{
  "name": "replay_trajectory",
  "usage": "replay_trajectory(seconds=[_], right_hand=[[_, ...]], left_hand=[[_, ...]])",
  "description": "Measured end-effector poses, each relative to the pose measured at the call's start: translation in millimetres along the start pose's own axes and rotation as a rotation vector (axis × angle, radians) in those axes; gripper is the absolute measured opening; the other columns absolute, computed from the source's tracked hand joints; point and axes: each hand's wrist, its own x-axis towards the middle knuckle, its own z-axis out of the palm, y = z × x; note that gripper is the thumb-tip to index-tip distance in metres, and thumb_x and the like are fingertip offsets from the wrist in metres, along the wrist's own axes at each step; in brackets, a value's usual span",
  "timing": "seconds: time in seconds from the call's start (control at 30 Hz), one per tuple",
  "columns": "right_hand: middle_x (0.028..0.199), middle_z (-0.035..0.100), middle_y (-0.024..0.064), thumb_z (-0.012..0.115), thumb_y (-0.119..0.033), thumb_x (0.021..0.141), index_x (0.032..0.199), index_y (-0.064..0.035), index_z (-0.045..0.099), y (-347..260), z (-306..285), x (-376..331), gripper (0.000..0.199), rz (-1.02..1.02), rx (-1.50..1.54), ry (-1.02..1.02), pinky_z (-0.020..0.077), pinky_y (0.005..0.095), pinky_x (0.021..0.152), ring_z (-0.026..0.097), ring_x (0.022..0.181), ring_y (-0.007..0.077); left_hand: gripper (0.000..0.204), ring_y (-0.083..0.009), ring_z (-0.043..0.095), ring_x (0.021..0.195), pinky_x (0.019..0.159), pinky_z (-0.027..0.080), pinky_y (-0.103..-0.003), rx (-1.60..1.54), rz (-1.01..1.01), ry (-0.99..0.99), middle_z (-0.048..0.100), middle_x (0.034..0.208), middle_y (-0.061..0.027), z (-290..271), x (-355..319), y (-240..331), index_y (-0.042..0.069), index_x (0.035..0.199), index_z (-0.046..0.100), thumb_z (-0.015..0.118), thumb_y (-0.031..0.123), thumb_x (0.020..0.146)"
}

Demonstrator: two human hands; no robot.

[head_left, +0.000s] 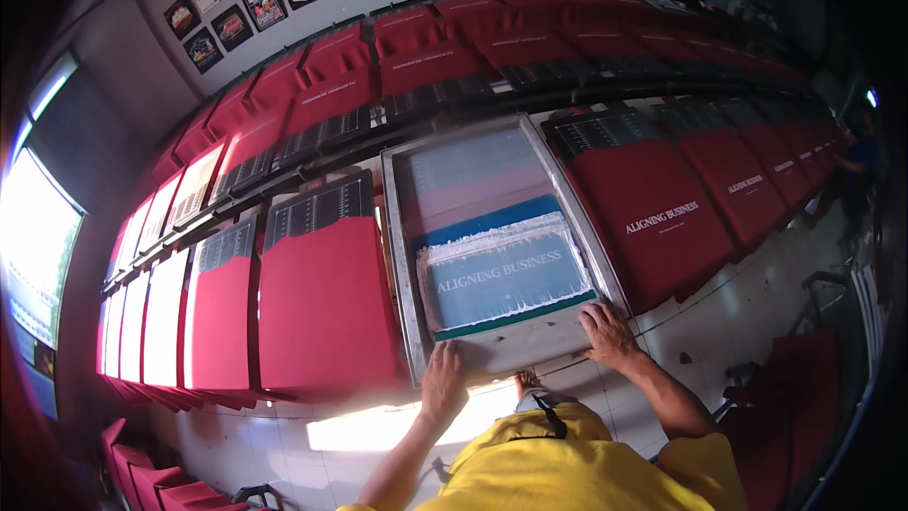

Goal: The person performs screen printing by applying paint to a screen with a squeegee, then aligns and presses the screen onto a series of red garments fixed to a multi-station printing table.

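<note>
At near edge of 1 framed screen point(498, 297): 2 hands point(443, 375) point(608, 331) gripping.

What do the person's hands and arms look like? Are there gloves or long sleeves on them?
No gloves or watch show on the bare left hand or bare right hand. Both forearms are uncovered too. The person wears a bright yellow cloth shirt; its right sleeve is short, while the left one is mostly out of view.
</note>
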Motion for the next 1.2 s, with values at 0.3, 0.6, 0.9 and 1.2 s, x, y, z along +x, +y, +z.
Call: replay_trajectory(seconds=[0.3, 0.6, 0.9, 1.2], right_hand=[[0.121, 0.057, 0.0191, 0.062, -0.018, 0.092, 0.119, 0.0006, 0.058, 46.0, 11.0, 21.0, 0.033, 0.308, 0.324, 0.355, 0.0474, 0.0429, 0.094, 0.057, 0.109, 0.0396], [0.083, 0.068, 0.0195, 0.058, -0.013, 0.091, 0.091, -0.0016, 0.066, 110.2, 86.7, 44.8, 0.014, 0.728, 0.436, 0.476, 0.0496, 0.0431, 0.068, 0.067, 0.079, 0.0379], [0.097, 0.069, 0.0265, 0.050, -0.032, 0.098, 0.102, 0.0031, 0.068, 119.6, 100.4, 55.6, 0.039, 0.906, 0.415, 0.302, 0.0502, 0.0464, 0.078, 0.067, 0.092, 0.0421], [0.131, 0.055, 0.0309, 0.045, -0.048, 0.099, 0.127, 0.0080, 0.054, 108.7, 86.7, 50.6, 0.063, 1.137, 0.528, 0.075, 0.0403, 0.0460, 0.101, 0.052, 0.122, 0.0437]], left_hand=[[0.059, -0.0460, 0.040, 0.131, 0.110, 0.032, -0.054, -0.271, -0.186, 0.172, 0.047, 0.136, -0.0271, -20.0, -1.2, -33.8, -0.004, 0.131, 0.047, 0.067, 0.027, 0.085], [0.029, -0.0410, 0.063, 0.102, 0.087, 0.050, -0.046, -0.239, -0.655, -0.180, 0.065, 0.107, -0.0259, -47.3, 35.4, -52.7, -0.001, 0.106, 0.068, 0.056, 0.023, 0.093], [0.028, -0.0167, 0.068, 0.073, 0.066, 0.054, -0.031, -0.890, -0.921, 0.057, 0.070, 0.078, -0.0099, 26.6, 9.1, -123.0, -0.002, 0.096, 0.071, 0.061, 0.022, 0.086], [0.039, -0.0216, 0.068, 0.085, 0.080, 0.053, -0.032, -0.893, -0.877, 0.253, 0.072, 0.088, -0.0132, 14.1, 6.3, -117.7, -0.005, 0.102, 0.069, 0.058, 0.031, 0.091]])
